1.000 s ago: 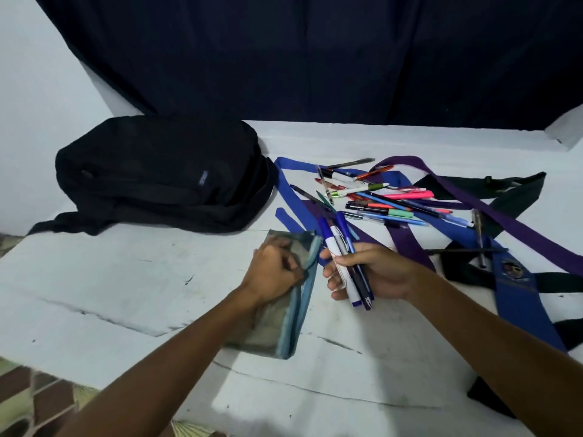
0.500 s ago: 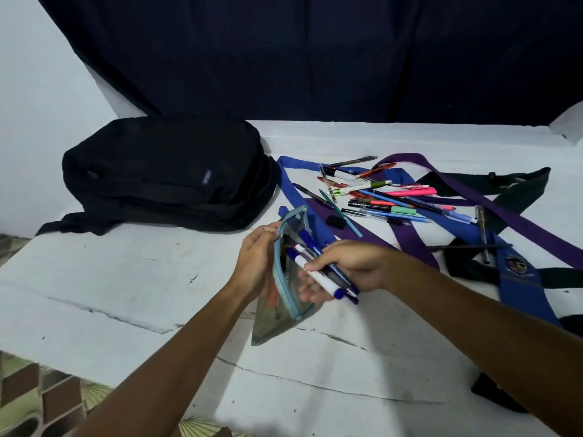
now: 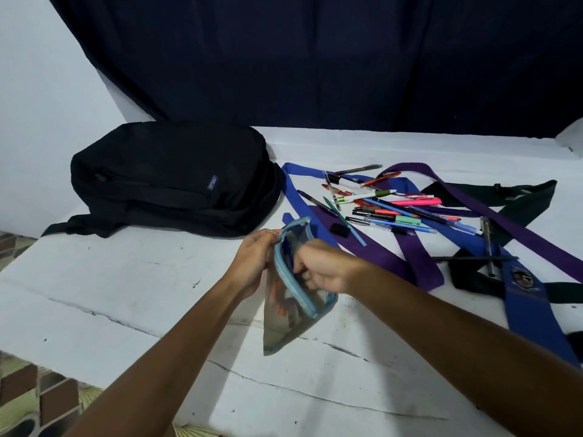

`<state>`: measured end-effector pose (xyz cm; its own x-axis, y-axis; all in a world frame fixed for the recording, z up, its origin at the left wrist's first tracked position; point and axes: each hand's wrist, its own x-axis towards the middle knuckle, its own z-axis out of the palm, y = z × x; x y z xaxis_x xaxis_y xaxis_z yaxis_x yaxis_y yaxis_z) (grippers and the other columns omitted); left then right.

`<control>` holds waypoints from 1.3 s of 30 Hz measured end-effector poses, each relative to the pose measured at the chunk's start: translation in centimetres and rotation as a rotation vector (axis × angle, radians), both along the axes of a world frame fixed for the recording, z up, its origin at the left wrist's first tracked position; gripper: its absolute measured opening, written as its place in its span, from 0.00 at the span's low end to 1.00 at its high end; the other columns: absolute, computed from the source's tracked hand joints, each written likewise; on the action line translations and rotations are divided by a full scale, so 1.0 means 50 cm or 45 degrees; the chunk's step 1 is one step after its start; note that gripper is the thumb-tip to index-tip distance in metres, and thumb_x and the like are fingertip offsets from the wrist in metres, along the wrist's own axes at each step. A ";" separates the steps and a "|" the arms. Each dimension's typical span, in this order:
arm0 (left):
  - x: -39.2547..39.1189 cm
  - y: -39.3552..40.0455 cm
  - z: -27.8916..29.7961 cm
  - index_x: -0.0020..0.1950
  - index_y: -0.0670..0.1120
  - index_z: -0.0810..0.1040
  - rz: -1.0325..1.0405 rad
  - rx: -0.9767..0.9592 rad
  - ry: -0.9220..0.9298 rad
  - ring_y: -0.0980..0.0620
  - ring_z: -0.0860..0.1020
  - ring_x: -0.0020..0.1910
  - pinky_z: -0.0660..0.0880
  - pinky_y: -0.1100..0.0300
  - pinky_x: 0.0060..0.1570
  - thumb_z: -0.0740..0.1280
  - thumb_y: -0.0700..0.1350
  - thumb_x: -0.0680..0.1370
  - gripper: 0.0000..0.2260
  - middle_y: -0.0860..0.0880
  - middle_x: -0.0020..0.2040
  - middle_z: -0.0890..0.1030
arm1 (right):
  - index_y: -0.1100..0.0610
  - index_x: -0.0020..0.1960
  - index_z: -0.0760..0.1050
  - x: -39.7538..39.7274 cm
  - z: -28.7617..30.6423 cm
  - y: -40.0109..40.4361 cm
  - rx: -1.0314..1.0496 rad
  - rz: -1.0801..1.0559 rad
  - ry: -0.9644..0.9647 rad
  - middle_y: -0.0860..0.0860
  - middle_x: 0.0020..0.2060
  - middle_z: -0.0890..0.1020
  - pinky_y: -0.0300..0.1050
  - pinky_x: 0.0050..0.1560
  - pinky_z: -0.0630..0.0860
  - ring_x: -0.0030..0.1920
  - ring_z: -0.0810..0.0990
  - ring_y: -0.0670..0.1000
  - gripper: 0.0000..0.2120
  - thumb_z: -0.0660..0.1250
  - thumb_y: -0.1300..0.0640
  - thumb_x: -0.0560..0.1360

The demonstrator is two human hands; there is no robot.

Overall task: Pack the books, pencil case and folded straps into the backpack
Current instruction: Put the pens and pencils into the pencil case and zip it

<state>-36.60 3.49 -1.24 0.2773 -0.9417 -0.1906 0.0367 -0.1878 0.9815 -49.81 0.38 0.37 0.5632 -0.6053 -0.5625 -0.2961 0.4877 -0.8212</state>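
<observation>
A see-through pencil case with a light blue zip rim is held up off the white table, mouth open. My left hand pinches its left rim. My right hand reaches into the mouth with curled fingers round a bunch of pens, whose lower ends show through the case wall. The black backpack lies zipped at the back left. Unfolded straps sprawl on the right: blue, purple and dark green. No books are in view.
Several loose pens and markers lie on the straps behind my hands, with a small black cap near them. A dark curtain hangs behind the table. The table's front edge drops to a tiled floor at the lower left.
My left hand lifted the flat pencil case off the table and opened its mouth. My right hand carried the bunch of pens from beside the case down into it.
</observation>
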 end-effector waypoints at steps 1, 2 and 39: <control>0.004 -0.003 0.002 0.46 0.39 0.78 -0.030 0.030 -0.033 0.49 0.74 0.45 0.68 0.54 0.45 0.63 0.42 0.75 0.07 0.45 0.42 0.79 | 0.63 0.46 0.74 0.001 0.005 0.003 -0.116 0.057 0.094 0.58 0.37 0.78 0.52 0.46 0.81 0.40 0.79 0.56 0.13 0.51 0.69 0.77; 0.006 -0.005 0.005 0.48 0.37 0.78 -0.066 0.053 -0.058 0.48 0.74 0.46 0.68 0.54 0.46 0.63 0.42 0.75 0.09 0.43 0.44 0.78 | 0.63 0.47 0.75 0.003 0.008 0.004 -0.211 0.110 0.170 0.57 0.37 0.79 0.50 0.44 0.82 0.39 0.80 0.55 0.13 0.51 0.67 0.78; 0.013 -0.356 -0.035 0.56 0.40 0.76 -0.964 -0.530 -1.884 0.43 0.74 0.50 0.69 0.53 0.47 0.65 0.39 0.75 0.11 0.42 0.51 0.75 | 0.59 0.58 0.76 -0.089 -0.069 -0.248 -1.200 0.028 1.280 0.56 0.54 0.80 0.47 0.47 0.72 0.56 0.78 0.59 0.13 0.66 0.52 0.78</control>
